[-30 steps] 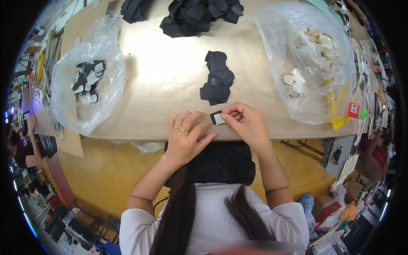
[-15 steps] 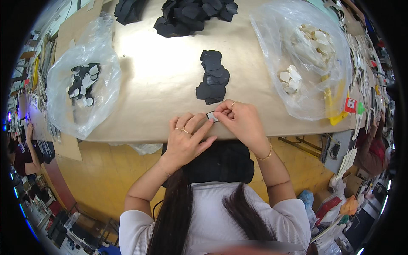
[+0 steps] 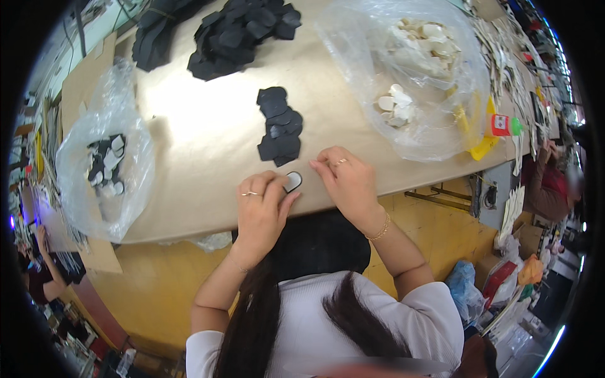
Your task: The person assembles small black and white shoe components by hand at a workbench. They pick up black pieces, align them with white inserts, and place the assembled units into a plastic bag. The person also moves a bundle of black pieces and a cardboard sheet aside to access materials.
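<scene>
My left hand (image 3: 259, 203) pinches a small black rounded piece with a white oval patch (image 3: 293, 181) near the table's front edge. Its fingertips cover the piece's left end. Off to the right, clear of that piece, my right hand (image 3: 350, 186) is closed, thumb against the index finger. Whatever its fingertips may hold is too small to make out. Just beyond both hands lies an overlapping column of black fabric-like pieces (image 3: 281, 125).
Loose black pieces (image 3: 236, 34) are heaped at the far side, beside a black bundle (image 3: 154, 31). A plastic bag (image 3: 135, 189) with black and white pieces lies left. At right, another clear bag (image 3: 359, 69) holds cream pieces, near a green-capped bottle (image 3: 501, 125).
My right hand has let go of the black piece and drawn away to the right. My left hand keeps its hold, and the white patch shows more fully. The whole view has turned somewhat.
</scene>
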A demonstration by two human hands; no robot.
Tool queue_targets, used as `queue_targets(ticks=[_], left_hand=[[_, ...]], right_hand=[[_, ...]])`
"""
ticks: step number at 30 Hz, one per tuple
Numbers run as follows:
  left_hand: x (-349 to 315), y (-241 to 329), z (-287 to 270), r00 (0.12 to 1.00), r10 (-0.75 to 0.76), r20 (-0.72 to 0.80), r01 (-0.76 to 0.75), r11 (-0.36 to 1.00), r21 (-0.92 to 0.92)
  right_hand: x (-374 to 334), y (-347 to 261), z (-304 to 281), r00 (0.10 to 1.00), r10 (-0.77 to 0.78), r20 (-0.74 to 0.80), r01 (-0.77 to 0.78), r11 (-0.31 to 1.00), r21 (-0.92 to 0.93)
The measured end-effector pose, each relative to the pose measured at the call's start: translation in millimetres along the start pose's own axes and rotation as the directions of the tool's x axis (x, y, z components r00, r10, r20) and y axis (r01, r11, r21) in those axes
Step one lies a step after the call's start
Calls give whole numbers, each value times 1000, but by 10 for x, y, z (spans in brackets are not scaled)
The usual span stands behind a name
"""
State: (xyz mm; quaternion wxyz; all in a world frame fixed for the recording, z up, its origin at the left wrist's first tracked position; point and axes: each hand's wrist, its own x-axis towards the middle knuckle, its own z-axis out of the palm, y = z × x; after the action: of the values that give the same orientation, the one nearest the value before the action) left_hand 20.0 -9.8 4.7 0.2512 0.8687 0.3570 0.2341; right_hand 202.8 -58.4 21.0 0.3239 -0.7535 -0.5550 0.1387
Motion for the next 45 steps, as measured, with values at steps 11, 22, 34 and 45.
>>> queue_targets(ticks=[11,22,34,45], left_hand=[[-2,-28,-121,978,-201,-50,197,977,-88],[34,-1218,-1540,521,-324,-790,684,713,158],[502,-411,-368,977,-210,-30,209,978,-30],[396,41,-315,981,-193,-4,163,840,-517]], right_hand=[[788,848,-1039,976,-16,-216,-41,967,-253],[1049,885,-1159,990,132,42,-128,988,-81],[760,727,-1024,936,-143,-322,83,977,-195],[236,159,-623,936,167,311,-353,431,831]])
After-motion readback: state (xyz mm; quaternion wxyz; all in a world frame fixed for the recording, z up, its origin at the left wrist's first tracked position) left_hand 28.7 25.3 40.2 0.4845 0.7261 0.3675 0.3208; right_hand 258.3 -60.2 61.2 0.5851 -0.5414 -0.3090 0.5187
